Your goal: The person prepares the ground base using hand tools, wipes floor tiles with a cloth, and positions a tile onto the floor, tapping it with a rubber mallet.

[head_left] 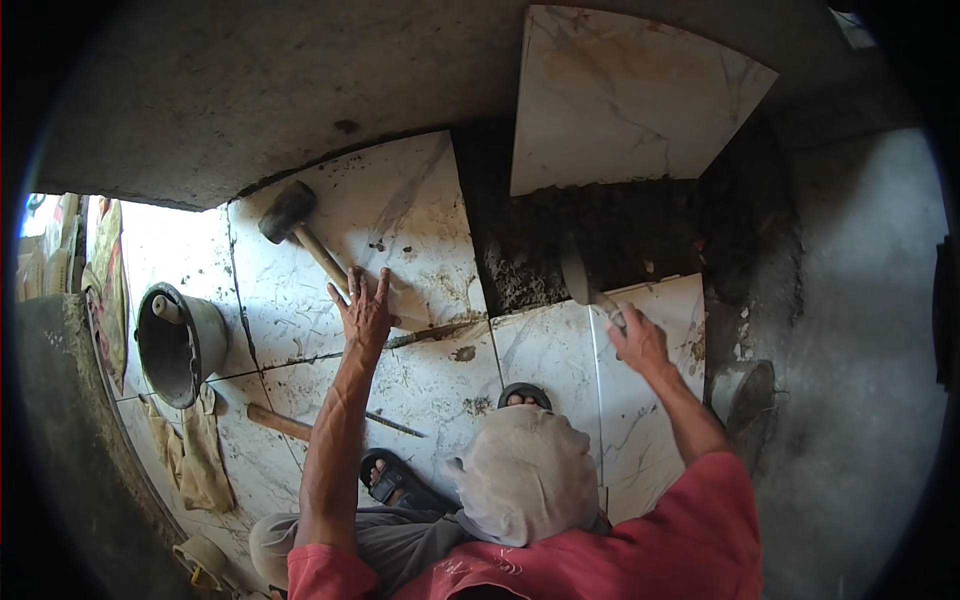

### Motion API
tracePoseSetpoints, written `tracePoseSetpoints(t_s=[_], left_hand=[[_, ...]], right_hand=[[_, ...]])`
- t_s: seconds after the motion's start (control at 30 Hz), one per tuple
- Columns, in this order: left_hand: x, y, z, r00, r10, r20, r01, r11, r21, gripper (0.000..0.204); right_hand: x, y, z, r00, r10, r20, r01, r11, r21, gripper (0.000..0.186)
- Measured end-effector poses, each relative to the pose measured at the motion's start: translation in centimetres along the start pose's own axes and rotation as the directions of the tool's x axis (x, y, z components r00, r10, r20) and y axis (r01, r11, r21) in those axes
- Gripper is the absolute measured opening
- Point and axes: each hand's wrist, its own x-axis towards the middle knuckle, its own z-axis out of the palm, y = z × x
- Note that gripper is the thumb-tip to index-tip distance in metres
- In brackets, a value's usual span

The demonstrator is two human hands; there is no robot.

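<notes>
My left hand (367,318) lies with its fingers spread on a white, grey-veined floor tile (420,220). Under it runs the wooden handle of a mallet (289,212) with a dark head; the fingers are not wrapped round it. In my right hand (640,345) is the handle of a trowel (574,272), closed in my fingers. The trowel's blade is over dark wet mortar (530,265) in a gap between tiles. Beyond this bed a loose marble-pattern tile (630,100) stands tilted, its lower edge at the mortar.
A dark bucket (205,335) with a handle sticking out stands at left. Near it lie a beige cloth (205,465) and a wooden-handled tool (280,422), partly behind my left arm. A round container (748,392) is at right. My sandalled feet (395,480) rest on laid tiles.
</notes>
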Motion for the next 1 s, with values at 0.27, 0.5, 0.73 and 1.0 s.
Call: tracePoseSetpoints(t_s=[0.27, 0.5, 0.73, 1.0], left_hand=[[-0.1, 0.3, 0.9, 0.999, 0.017, -0.042, -0.017, 1.000, 0.002, 0.098], [-0.4, 0.1, 0.7, 1.000, -0.008, 0.018, 0.007, 1.000, 0.029, 0.097], [0.3, -0.2, 1.1, 1.000, 0.008, -0.026, -0.006, 0.998, 0.058, 0.099], [-0.1, 0.0, 0.3, 0.998, -0.036, 0.046, 0.034, 0.999, 0.041, 0.098]], right_hand=[[5.8, -9.1, 9.5, 0.983, 0.067, -0.172, 0.030, 0.861, 0.507, 0.048], [4.9, 4.3, 6.1, 0.984, 0.120, -0.131, -0.097, 0.981, 0.169, 0.049], [5.5, -1.8, 6.9, 0.968, 0.195, -0.159, -0.119, 0.912, 0.393, 0.046], [12.3, -5.4, 4.3, 0.996, 0.061, 0.070, -0.076, 0.972, 0.223, 0.045]])
